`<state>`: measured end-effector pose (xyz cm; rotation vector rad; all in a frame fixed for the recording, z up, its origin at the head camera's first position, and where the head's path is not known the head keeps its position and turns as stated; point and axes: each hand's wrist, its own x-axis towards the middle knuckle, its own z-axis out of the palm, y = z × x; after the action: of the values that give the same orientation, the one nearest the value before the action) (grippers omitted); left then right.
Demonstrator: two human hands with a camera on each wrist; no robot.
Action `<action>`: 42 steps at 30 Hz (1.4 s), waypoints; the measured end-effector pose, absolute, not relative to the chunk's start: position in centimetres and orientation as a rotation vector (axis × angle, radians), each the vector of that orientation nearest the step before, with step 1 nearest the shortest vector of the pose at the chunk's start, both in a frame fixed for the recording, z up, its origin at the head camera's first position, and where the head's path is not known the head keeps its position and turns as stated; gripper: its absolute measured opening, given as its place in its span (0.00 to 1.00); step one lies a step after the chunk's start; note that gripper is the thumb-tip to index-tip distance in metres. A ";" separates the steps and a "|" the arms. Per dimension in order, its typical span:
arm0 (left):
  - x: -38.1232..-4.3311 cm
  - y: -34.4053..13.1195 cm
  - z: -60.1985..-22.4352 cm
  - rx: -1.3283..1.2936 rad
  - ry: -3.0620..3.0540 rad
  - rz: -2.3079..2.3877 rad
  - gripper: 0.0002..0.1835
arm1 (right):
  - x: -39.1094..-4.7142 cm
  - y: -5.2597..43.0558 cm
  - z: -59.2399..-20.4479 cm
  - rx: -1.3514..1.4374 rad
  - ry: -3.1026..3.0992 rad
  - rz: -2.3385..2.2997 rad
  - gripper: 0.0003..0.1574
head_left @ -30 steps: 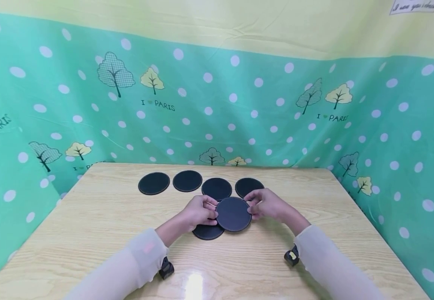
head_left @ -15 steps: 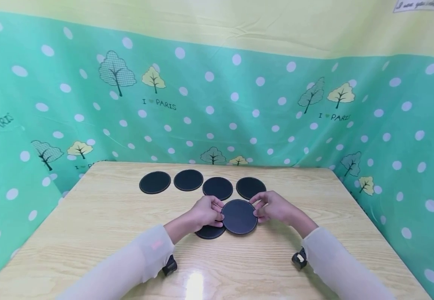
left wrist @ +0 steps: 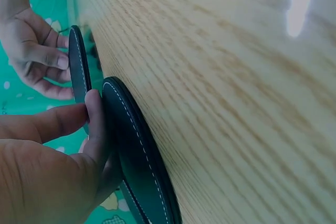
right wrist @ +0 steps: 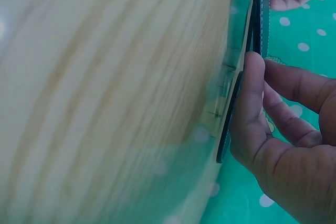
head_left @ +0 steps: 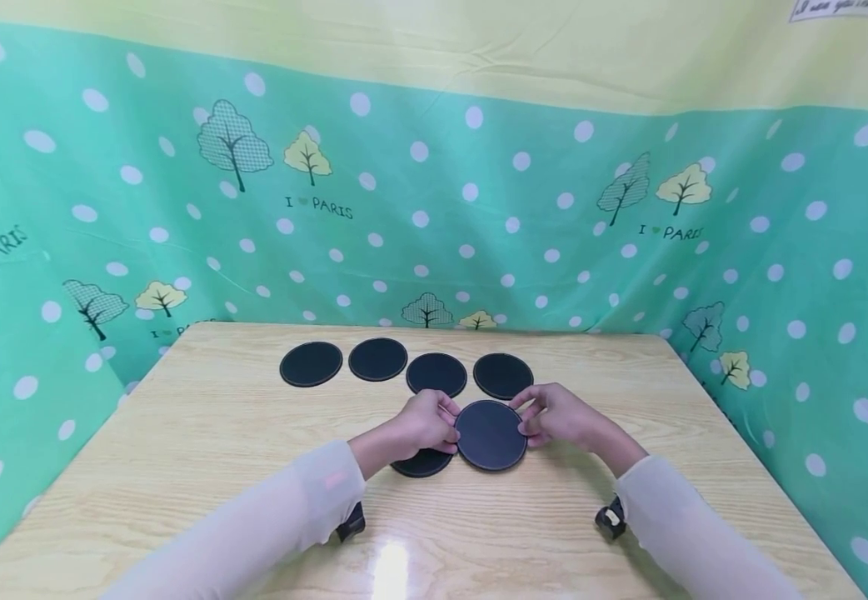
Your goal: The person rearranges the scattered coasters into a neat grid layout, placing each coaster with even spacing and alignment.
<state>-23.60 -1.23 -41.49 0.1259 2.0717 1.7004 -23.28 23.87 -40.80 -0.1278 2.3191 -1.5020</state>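
Observation:
A round black coaster [head_left: 491, 435] with pale edge stitching is held by its opposite sides between both hands. My left hand [head_left: 425, 423] pinches its left edge, thumb on the near face, and my right hand [head_left: 561, 421] pinches the right edge. In the left wrist view the held coaster [left wrist: 79, 64] is raised off the wood. Below and left of it, a second black coaster [head_left: 421, 464] lies on the table, partly hidden under my left hand. In the right wrist view, thumb and fingers meet at the rim of the held coaster [right wrist: 260, 24].
Several matching coasters lie in a row at the back of the wooden table [head_left: 202, 433]: the far left one [head_left: 311, 364], its neighbour [head_left: 377, 359], another [head_left: 436, 373] behind my left hand and the rightmost [head_left: 503, 375]. A green dotted cloth [head_left: 404, 208] hangs behind.
Both hands have carried the coaster to the right and slightly nearer, uncovering more of the coaster below it. The back row has stayed in place.

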 end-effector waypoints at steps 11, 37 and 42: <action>-23.8 -0.8 -41.5 0.129 2.092 1.676 0.21 | -23.2 24.2 -40.8 -0.123 2.306 -1.508 0.23; -23.9 -0.3 -41.1 0.319 2.354 1.407 0.14 | -23.3 24.3 -41.3 -0.077 2.278 -1.477 0.23; -24.0 -0.5 -41.1 0.318 2.327 1.428 0.15 | -23.4 24.2 -41.4 -0.076 2.300 -1.452 0.24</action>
<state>-23.99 -0.49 -41.10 0.3177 2.3274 1.4285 -23.40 24.18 -41.40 -0.0758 2.2996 -1.4518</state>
